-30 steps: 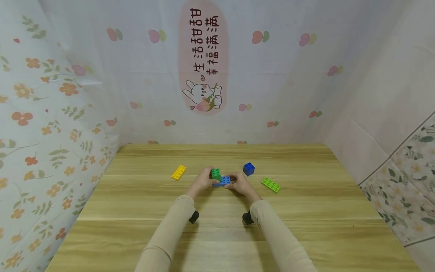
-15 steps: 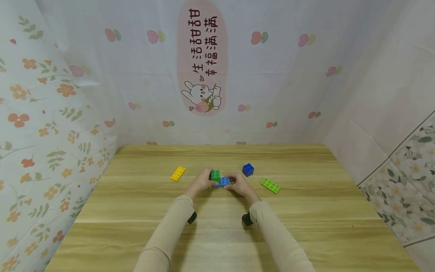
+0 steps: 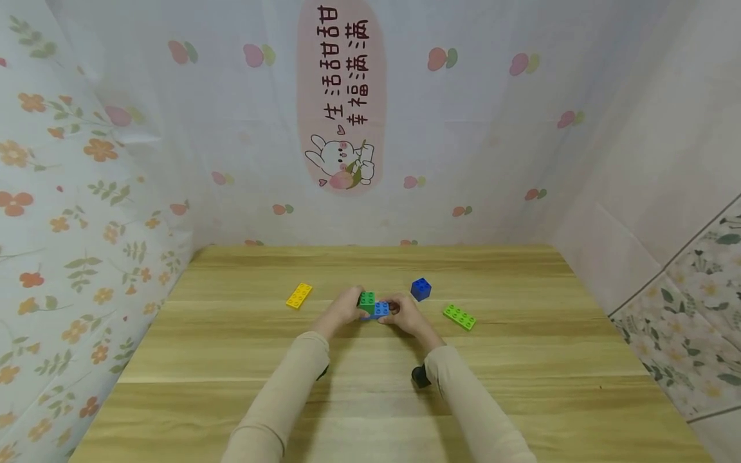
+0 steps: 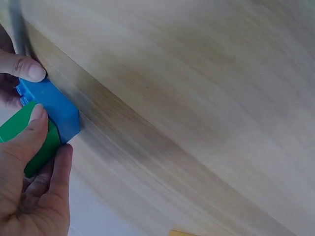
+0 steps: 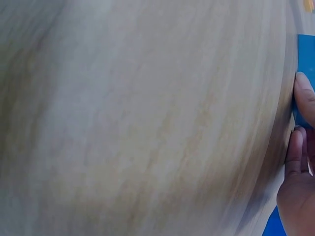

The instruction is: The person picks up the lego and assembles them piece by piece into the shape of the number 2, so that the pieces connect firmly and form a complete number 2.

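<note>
At the middle of the table, the left hand holds a green toy building brick between thumb and fingers. This brick sits over the left part of a longer light-blue building brick, whose studs show on the right part. The right hand pinches the blue brick's right end. In the left wrist view, the left thumb lies on the green brick, and its fingertips reach the blue brick's lower corner. The right wrist view shows only part of the right hand and blue brick at its edge.
A yellow flat brick lies left of the hands on the wooden table. A dark-blue square brick stands just beyond the right hand, with a lime-green flat brick further right. A patterned cloth hangs behind.
The green brick has come slightly lower and more in line with the blue brick. Both hands keep their hold; the head view has shifted a little.
</note>
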Tool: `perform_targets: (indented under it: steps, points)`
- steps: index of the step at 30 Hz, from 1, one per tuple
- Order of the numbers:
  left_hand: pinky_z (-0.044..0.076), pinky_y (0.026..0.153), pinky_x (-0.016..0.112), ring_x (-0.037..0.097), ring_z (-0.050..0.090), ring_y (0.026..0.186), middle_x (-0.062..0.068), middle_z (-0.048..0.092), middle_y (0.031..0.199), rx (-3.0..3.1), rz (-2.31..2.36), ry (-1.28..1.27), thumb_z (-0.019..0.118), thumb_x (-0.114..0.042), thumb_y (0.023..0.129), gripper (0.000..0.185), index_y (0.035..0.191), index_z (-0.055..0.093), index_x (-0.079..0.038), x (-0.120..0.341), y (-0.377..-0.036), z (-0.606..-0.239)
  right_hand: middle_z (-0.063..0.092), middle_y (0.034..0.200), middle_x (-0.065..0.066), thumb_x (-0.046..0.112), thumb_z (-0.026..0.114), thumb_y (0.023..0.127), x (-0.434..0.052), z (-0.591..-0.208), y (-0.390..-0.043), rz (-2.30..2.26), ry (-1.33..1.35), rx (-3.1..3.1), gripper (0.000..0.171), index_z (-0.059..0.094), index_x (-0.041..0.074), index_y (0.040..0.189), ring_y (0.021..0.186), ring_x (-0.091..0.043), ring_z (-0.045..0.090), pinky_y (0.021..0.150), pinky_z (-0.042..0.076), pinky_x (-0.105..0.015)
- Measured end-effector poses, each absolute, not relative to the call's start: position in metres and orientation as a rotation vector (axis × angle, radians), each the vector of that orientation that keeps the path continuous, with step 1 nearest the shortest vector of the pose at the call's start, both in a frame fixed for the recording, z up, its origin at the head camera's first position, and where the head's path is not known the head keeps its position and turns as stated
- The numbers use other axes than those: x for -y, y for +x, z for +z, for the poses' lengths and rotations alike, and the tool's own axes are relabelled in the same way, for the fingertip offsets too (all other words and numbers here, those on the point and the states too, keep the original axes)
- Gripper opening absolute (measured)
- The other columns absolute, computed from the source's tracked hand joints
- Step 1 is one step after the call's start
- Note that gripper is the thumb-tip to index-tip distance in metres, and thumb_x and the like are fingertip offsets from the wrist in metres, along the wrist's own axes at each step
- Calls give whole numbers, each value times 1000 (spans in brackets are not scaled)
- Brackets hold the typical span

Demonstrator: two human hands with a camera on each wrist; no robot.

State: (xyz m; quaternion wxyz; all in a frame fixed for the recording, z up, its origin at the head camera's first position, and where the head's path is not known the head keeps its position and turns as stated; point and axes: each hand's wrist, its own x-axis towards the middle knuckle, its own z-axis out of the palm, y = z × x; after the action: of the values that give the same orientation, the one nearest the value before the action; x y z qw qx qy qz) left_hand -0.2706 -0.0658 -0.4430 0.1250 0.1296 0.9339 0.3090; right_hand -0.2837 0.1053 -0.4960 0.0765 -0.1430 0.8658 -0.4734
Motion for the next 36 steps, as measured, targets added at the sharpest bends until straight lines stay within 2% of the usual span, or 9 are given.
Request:
perform_targets:
  steps: [20,27,32,36]
  points:
    - [50,86,36,25,57,95,19,60,108,-2729,960,379,72,-7,76,46,114,52,7,69,-277,-452,59,97,-17,-1,75,70,-104,-496,-284,-1444,-443,-2596,34,65,-6,102,83,-19,53,69,46,-23]
    - [49,86,36,23,56,95,16,59,108,-2691,1078,380,71,-7,78,42,114,53,5,75,-276,-455,59,104,-19,3,73,73,-105,-496,-287,-1416,-475,-2563,38,62,-5,108,88,-20,55,72,47,-24]
    - [48,92,39,26,56,104,18,58,115,-2611,1243,328,66,-6,82,44,121,50,5,77,-269,-460,60,105,-24,2,72,75,-109,-492,-287,-1451,-588,-2507,39,60,-9,111,88,-24,58,70,47,-21]
    - [46,95,42,31,54,111,21,56,120,-2581,1338,287,66,-6,82,45,122,49,6,83,-265,-465,60,104,-23,2,72,75,-112,-495,-289,-1475,-560,-2492,39,61,-8,111,87,-19,56,70,46,-19]
